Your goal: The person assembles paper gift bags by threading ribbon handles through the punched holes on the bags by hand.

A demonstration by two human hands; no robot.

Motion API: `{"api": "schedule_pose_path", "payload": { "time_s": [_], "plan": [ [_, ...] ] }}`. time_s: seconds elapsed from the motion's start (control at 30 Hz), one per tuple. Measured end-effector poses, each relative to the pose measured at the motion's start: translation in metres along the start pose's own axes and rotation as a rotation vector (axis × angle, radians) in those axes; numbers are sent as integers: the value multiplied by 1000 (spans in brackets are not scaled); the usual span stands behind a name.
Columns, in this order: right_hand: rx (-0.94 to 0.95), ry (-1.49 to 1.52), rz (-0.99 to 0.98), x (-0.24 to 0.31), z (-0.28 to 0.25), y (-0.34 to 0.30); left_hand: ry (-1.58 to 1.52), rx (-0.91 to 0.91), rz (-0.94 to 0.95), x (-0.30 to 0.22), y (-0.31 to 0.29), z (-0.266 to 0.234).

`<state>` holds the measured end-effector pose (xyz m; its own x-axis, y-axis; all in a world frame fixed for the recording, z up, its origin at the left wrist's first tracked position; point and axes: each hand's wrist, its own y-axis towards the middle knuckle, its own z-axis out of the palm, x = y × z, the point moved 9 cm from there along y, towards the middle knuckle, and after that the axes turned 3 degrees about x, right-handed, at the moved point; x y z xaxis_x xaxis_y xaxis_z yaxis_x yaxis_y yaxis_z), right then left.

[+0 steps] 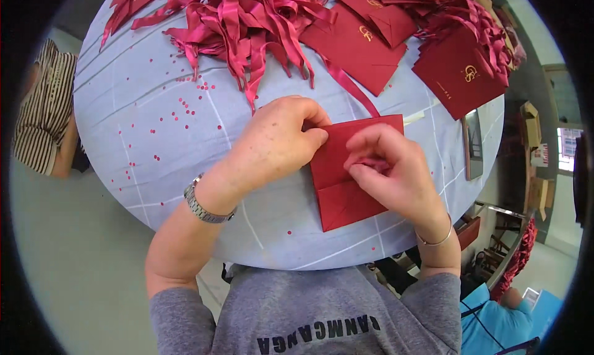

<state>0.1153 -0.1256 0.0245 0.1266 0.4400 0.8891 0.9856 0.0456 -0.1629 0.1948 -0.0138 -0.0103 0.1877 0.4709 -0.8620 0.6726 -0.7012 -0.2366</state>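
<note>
A flat dark red paper bag point(346, 203) lies on the table in front of me, its folded base toward my body. My left hand point(278, 135) is closed at its upper left edge, thumb and forefinger pinching the paper there. Over the bag's right half, my right hand point(399, 169) is curled with fingertips together around a bit of pink-red ribbon, mostly hidden by the fingers. Another length of satin ribbon point(351, 90) runs from the bag's top edge up toward the heap beyond.
A tangled heap of ribbons point(247, 21) covers the round table's far side. Stacked red bags point(365, 42) and a ribboned bag point(461, 76) lie at far right, near a phone point(473, 145). Small red paper dots point(185, 111) litter the cloth. People sit left point(46, 107) and lower right point(495, 324).
</note>
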Motion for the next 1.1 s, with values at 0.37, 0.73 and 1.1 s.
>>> {"api": "schedule_pose_path", "payload": {
  "time_s": [0.37, 0.73, 1.1],
  "plan": [
    [2, -68, -82, -8, 10, 3, -39, 18, -54, 5, 1, 2],
    [-53, -144, -83, -8, 6, -7, 40, -31, 55, -4, -6, 11],
    [-19, -188, -104, -7, 3, -14, 215, -110, 149, -13, -10, 14]
  ]
}}
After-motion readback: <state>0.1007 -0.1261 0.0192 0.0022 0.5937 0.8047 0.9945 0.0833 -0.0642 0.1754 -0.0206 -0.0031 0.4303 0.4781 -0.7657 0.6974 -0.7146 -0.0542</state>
